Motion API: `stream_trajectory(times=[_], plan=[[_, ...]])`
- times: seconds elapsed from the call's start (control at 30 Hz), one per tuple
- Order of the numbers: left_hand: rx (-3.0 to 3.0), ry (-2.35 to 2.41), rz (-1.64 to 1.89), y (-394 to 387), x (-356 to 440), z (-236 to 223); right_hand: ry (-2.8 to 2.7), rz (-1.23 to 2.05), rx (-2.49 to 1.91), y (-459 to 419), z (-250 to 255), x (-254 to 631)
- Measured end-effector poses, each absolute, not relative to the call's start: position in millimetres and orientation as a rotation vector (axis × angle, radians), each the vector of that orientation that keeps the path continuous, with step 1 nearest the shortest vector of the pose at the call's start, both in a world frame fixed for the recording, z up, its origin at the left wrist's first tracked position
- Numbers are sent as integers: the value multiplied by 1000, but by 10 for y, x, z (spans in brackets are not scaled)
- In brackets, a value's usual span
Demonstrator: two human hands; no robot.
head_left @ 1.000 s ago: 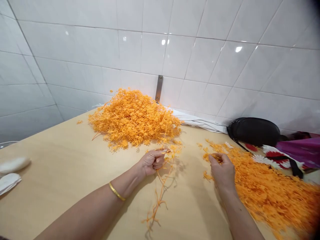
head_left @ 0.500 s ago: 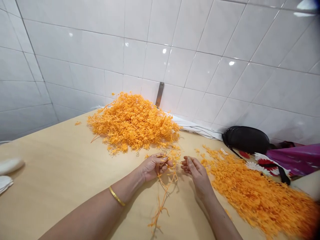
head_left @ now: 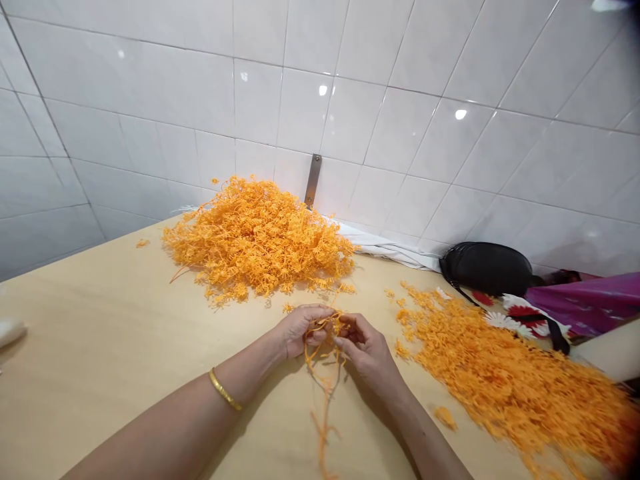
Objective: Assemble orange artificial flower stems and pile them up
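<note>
Orange branching artificial stem, probably plastic [head_left: 326, 385], runs from the two hands down toward the near edge of the view, with knobbly side shoots along it. The left hand [head_left: 301, 330] is closed around its looped, tangled upper part. The right hand [head_left: 367, 347], thumb and fingertips drawn together, pinches that same tangle; any separate small piece between them is too fine to make out. A second ago the right hand was off at the orange heap on the right, and half a second ago it was just short of the stem; now the two hands meet. I judge that the work has passed from fetching to two-handed handling at the stem's upper end.

On the pale wood-look tabletop [head_left: 125, 347], a small loose orange clump [head_left: 445, 418] lies beside the right forearm. Beyond it spreads the low heap of loose orange florets [head_left: 515, 373], directly on the surface, in no container. Farther off, a bushy mound of orange flower sprays [head_left: 260, 243] is likewise uncontained. Past the low heap sits a black rounded pouch [head_left: 487, 268], seemingly closed, its contents hidden; a purple sheet or bag [head_left: 590, 300] lies beside it, too folded to tell whether it holds anything.
</note>
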State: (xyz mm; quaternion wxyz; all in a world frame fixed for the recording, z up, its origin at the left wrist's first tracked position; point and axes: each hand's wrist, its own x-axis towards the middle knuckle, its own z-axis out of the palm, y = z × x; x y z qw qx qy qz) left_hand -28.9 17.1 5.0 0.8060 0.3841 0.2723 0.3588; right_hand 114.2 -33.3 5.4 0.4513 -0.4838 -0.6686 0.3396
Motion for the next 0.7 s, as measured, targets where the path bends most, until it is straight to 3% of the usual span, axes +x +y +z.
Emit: stream_trajectory(times=[0.3, 0.53, 0.7], plan=[[858, 648, 822, 157, -264, 37, -1709, 544, -1431, -342, -7, 1101], [570, 646, 943, 257, -381, 11, -1659, 370, -1629, -273, -66, 1261], [604, 495, 842, 309, -419, 7, -1551, 257, -1675, -212, -65, 1375]])
